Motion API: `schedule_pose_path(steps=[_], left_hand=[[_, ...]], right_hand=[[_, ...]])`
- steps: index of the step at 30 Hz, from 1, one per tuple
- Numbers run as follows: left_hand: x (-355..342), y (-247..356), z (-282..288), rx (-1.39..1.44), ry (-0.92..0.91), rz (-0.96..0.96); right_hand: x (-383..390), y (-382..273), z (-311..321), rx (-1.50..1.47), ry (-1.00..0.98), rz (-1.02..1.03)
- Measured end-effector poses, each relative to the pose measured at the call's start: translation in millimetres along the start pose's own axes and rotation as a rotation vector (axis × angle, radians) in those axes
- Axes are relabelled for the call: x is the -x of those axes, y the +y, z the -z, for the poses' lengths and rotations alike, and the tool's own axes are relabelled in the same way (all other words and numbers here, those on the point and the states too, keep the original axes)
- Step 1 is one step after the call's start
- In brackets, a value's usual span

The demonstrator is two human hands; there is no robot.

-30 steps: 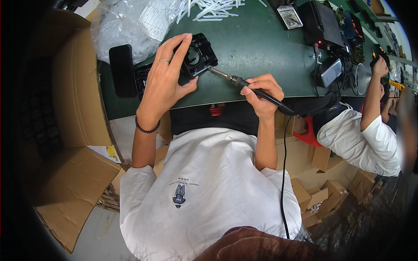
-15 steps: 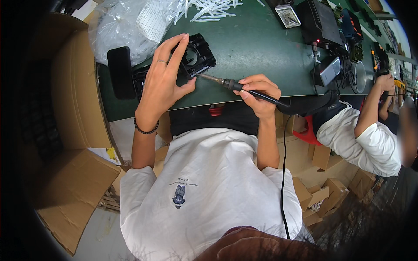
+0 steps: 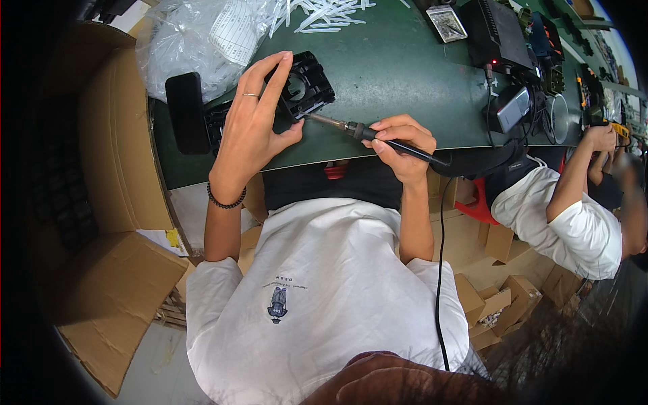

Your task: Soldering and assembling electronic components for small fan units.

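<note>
My right hand [image 3: 407, 147] grips a soldering iron [image 3: 385, 137] by its black handle. The iron's metal tip meets the lower edge of a black plastic housing [image 3: 316, 79] with a round opening. My left hand [image 3: 251, 128] is closed on this housing, its fingers over the left side and the thumb at the lower edge. A thin white strip [image 3: 310, 109] lies along the housing's lower edge by the tip. Beside my left wrist is another black plastic part [image 3: 216, 121], partly hidden by the hand. A black phone [image 3: 187, 113] lies left of it.
A clear plastic bag [image 3: 196, 47] and loose white strips [image 3: 327, 13] lie on the green table [image 3: 391, 74]. At the right stands a black box-shaped unit [image 3: 496, 37] with a red light. An open cardboard box [image 3: 125, 135] stands left; a co-worker [image 3: 560, 202] sits right.
My hands, the soldering iron and the housing hold almost the same place. The co-worker at the right has shifted slightly.
</note>
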State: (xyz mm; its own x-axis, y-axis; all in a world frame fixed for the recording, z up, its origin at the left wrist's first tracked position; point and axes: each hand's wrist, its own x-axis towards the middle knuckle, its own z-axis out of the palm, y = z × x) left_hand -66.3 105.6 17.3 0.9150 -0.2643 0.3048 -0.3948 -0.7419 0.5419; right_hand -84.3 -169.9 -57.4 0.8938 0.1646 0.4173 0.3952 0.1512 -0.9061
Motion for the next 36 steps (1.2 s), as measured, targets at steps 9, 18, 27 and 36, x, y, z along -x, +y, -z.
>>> schedule_pose_path(steps=[9,18,27,36], left_hand=[[-29,-3,7,-0.034,0.079,-0.055],[-187,-37,-16,-0.079,0.257,-0.209],[82,5,29,-0.246,0.126,0.320],[76,-9,1,-0.016,0.099,0.222]], right_hand=[[10,11,-7,-0.212,0.382,0.096],[9,14,-10,-0.187,0.610,0.072],[6,11,-16,-0.205,0.594,0.045],[4,8,-11,-0.214,0.407,0.051]])
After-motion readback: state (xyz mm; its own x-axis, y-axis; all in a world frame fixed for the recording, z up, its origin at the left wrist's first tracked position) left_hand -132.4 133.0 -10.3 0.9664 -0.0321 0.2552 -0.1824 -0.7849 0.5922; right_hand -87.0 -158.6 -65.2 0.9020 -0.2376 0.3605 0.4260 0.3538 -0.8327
